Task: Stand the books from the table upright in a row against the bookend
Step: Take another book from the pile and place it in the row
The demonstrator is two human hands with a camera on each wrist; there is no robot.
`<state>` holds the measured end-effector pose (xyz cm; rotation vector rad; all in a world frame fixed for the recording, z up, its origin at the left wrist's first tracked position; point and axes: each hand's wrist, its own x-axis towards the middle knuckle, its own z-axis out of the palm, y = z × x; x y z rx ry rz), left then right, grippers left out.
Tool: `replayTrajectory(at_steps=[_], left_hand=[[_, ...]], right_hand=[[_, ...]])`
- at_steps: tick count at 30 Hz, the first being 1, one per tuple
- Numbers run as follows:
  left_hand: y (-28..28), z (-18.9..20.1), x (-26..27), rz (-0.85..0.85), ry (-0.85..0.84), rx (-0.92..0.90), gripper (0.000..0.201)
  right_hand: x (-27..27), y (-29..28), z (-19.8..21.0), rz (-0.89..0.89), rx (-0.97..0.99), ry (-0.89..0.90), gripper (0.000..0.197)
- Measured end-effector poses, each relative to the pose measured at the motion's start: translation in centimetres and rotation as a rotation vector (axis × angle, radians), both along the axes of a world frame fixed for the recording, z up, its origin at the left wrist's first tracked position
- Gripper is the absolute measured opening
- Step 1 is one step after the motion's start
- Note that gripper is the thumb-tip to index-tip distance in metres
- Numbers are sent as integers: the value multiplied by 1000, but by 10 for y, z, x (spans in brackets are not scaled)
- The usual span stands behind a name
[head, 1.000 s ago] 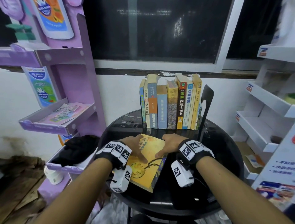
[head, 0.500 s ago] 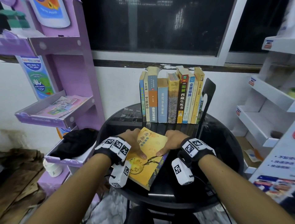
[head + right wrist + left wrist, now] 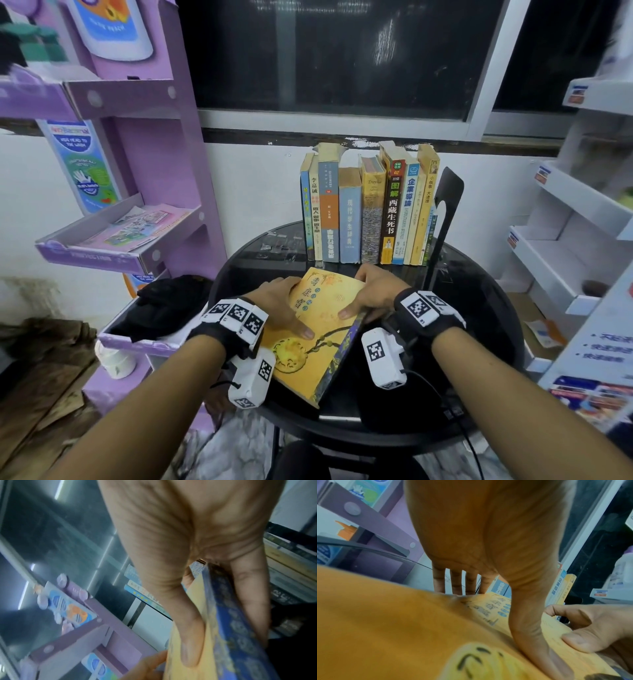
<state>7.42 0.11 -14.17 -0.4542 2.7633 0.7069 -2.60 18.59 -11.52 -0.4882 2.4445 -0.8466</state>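
Both hands — left hand (image 3: 281, 301), right hand (image 3: 373, 291) — grip the yellow book (image 3: 318, 339), thumbs on its cover.

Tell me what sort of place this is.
Probably a shop corner or storeroom: a purple cardboard display stand with hand-wash adverts, white display shelves with price tags, and a round black table under a dark window.

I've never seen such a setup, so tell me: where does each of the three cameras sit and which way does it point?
Head: looks down at the round black table; both forearms, left hand and right hand show.
Left wrist: along the palm at the yellow paperback book.
Right wrist: along the thumb at its blue spine.
All share the book, held by both hands.
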Motion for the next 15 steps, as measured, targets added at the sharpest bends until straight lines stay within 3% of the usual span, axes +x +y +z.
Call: replayTrajectory(at_steps=[7, 11, 15], left_hand=[[-4, 7, -1, 19, 77, 199, 120], [-1, 15, -5, 119, 251, 595, 96], [5, 25, -11, 203, 443, 766, 63]], right_hand=[[-2, 5, 20, -15, -184, -52, 53], [-1, 2, 37, -48, -259, 79, 54], [7, 2, 60, -66, -365, 231, 56]])
